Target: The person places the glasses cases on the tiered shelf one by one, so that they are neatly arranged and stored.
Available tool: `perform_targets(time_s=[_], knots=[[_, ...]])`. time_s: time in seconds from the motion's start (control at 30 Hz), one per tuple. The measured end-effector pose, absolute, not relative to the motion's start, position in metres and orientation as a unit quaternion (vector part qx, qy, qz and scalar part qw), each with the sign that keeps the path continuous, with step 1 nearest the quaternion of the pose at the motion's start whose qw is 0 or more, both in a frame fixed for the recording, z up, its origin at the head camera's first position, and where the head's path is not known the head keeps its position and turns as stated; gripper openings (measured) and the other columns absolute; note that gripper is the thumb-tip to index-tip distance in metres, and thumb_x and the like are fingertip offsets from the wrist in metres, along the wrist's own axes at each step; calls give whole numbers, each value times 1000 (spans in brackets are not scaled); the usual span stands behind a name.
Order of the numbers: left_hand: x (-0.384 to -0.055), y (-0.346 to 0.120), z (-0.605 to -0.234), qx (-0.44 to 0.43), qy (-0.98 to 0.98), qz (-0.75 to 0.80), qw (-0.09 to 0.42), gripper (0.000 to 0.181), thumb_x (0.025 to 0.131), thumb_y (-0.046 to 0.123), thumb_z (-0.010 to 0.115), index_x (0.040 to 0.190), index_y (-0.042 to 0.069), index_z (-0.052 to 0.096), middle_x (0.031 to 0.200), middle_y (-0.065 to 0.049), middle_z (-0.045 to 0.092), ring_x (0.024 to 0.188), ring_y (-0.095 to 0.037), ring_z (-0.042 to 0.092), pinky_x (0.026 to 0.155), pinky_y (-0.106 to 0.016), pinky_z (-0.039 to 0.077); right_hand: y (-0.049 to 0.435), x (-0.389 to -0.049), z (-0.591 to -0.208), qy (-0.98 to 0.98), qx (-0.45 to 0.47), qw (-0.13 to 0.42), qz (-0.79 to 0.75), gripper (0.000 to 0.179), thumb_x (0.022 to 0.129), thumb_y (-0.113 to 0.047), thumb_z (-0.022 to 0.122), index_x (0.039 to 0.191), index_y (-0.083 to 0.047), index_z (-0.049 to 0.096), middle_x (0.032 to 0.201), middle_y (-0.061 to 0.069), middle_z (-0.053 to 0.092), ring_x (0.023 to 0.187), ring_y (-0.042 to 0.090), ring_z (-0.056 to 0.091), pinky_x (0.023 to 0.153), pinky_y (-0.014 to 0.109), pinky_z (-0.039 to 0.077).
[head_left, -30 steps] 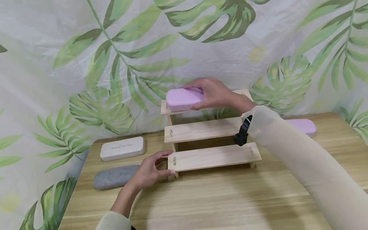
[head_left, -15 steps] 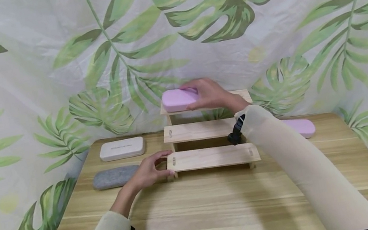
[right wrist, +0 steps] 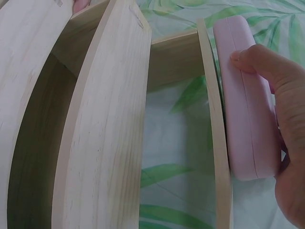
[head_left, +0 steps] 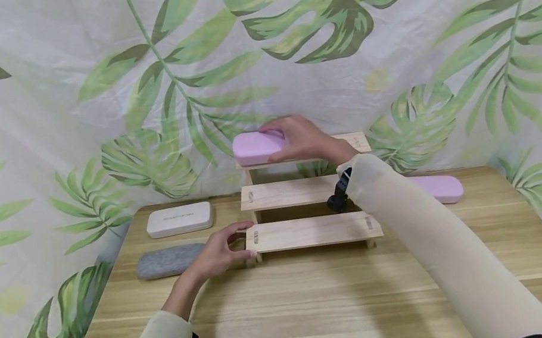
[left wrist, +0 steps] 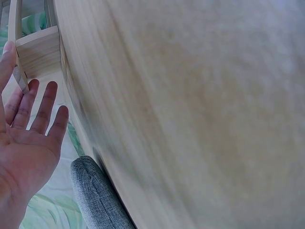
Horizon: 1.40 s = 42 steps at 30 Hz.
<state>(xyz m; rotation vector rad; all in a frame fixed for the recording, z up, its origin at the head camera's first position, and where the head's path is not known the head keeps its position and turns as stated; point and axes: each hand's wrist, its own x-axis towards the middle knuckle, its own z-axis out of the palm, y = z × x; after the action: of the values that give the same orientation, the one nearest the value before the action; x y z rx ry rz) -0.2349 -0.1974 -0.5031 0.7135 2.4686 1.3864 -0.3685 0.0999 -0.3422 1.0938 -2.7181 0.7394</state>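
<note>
A three-step wooden display stand (head_left: 314, 231) stands at the back of the table. My right hand (head_left: 301, 139) holds a pink glasses case (head_left: 257, 147) at the left end of the top step. In the right wrist view, the thumb lies on the case (right wrist: 245, 100), which sits along the step's edge; some fingers are hidden behind it. My left hand (head_left: 223, 252) holds the left end of the lowest step, thumb at the front corner and index finger at the back. In the left wrist view, its other fingers (left wrist: 45, 112) extend fairly straight beside the stand's wooden side (left wrist: 40, 50).
Left of the stand lie a white glasses case (head_left: 179, 219) and a grey fabric glasses case (head_left: 169, 261), the latter close by my left hand. A second pink case (head_left: 440, 188) lies to the right, partly behind my right sleeve. A leaf-patterned cloth (head_left: 212, 82) hangs behind the table.
My right hand has slid leftward along the top step with the pink glasses case, to the step's left end. My left hand has stayed at the lowest step.
</note>
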Motion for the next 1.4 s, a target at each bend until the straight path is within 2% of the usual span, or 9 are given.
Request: perform_targets(time_s=[0.4, 0.73, 1.4], knots=[[-235, -197, -504, 244, 837, 478, 112, 68, 91, 11, 85, 151, 2, 55, 156, -20, 53, 145, -44, 48, 120, -59, 39, 92, -373, -346, -897, 367, 64, 240, 73, 80, -40, 90, 142, -8, 68, 137, 11, 71, 117, 26, 68, 93, 39, 53], [-236, -197, -505, 239, 832, 487, 117, 68, 90, 9, 85, 151, 2, 55, 156, -21, 53, 142, -45, 50, 120, -58, 40, 89, -375, -348, -893, 369, 71, 246, 69, 80, -37, 89, 140, -8, 70, 134, 10, 73, 112, 25, 69, 90, 38, 53], [-237, -198, -507, 253, 829, 486, 108, 70, 89, 8, 86, 151, 0, 55, 153, -22, 55, 140, -45, 53, 117, -58, 43, 83, -377, -350, -894, 370, 74, 242, 68, 82, -38, 89, 139, -8, 70, 136, 11, 72, 116, 26, 68, 93, 37, 54]])
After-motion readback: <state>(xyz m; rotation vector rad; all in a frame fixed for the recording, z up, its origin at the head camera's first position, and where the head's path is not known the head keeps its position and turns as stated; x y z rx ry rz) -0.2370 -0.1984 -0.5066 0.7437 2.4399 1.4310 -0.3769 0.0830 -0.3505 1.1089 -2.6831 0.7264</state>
